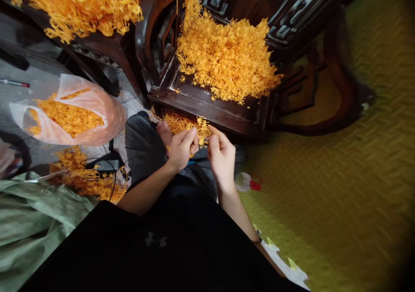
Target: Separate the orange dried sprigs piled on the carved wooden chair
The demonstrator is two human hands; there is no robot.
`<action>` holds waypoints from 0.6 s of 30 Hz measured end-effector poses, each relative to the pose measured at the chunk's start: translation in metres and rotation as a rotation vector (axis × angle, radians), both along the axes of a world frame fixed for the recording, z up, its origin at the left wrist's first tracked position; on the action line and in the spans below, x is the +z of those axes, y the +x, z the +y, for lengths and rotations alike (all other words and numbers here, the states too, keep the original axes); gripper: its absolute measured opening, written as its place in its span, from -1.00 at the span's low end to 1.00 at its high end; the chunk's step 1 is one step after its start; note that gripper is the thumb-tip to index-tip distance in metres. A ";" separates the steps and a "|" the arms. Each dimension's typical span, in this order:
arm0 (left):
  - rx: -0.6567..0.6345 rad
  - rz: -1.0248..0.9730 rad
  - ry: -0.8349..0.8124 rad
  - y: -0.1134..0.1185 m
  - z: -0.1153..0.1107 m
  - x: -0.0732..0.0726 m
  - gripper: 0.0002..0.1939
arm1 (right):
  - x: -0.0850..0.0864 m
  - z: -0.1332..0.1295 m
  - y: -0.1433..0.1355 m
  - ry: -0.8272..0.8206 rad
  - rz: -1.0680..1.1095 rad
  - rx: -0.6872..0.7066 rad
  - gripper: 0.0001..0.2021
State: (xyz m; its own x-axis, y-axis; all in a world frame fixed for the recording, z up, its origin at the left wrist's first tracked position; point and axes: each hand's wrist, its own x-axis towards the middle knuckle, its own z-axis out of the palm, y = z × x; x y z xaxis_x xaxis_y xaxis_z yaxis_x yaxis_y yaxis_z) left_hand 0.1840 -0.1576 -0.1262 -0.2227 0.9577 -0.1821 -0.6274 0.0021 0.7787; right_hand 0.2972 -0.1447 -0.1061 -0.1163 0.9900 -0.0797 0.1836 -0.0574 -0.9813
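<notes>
My left hand [183, 148] is closed in front of my body, thumb pressed over curled fingers, around a small bunch of spidery orange plastic pieces [203, 132] that juts out toward the right. My right hand [223, 154] faces it with thumb and index finger pinched together at the right edge of that bunch. What lies between those fingertips is too small to make out. Just beyond both hands, more of the same orange pieces lie low down by a bare foot [164, 132], partly hidden by my hands.
A large orange heap [227, 58] covers the seat of a dark carved wooden chair [207, 108]. Another heap [97, 6] sits at upper left. A plastic bag [115, 119] of pieces stands on the floor, near a green cloth [39, 227] and a black cable [114, 184].
</notes>
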 end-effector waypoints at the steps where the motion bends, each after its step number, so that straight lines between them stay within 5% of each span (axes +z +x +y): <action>1: 0.006 0.030 0.006 0.000 -0.001 -0.003 -0.43 | -0.001 -0.002 0.000 0.015 -0.056 0.000 -0.51; 9: 0.097 0.441 0.040 -0.010 -0.009 -0.005 -0.38 | -0.015 -0.013 -0.009 -0.014 -0.011 -0.031 -0.53; 13: 0.106 0.460 0.041 -0.017 -0.012 -0.003 -0.39 | -0.017 -0.016 -0.013 -0.029 0.027 0.006 -0.54; 15: 0.106 0.440 0.016 -0.016 -0.012 -0.006 -0.43 | -0.015 -0.019 -0.013 0.050 -0.027 0.031 -0.71; 18: 0.205 0.287 -0.056 -0.007 -0.009 -0.012 -0.48 | -0.015 -0.025 -0.015 0.210 -0.063 -0.003 -0.71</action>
